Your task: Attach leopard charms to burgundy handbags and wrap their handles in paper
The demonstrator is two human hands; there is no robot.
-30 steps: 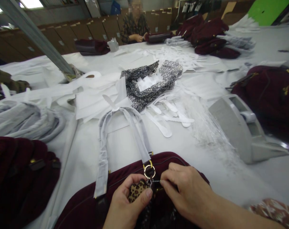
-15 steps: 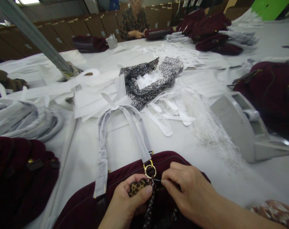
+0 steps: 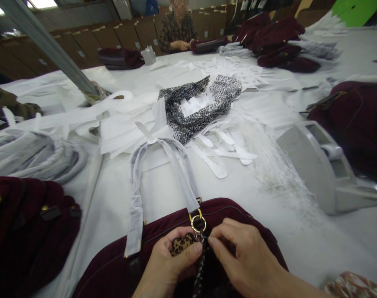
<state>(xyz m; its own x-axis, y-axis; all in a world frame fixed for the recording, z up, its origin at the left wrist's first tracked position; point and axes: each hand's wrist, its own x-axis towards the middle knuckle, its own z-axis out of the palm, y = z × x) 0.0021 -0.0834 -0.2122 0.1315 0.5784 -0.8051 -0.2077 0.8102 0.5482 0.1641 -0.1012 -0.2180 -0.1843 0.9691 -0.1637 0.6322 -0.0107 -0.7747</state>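
A burgundy bag lies in front of me, its handles wrapped in pale paper. A gold ring hangs at one handle's base, with a braided dark-and-white cord below it. Between its thumb and fingers, my left hand holds a leopard-print charm beside the cord. My right hand is closed in a pinch just right of the cord, below the ring, on what looks like a thin strand. The strand's ends cannot be made out.
Stacked burgundy bags lie at left, another bag at right. A grey tape dispenser stands near a heap of clear plastic strands. Beyond are a patterned cloth and white paper strips. A person works across the table.
The view has shifted slightly, so everything sits a little further right. My right fingertips have come nearer the cord and ring; my left hand keeps its hold on the charm.
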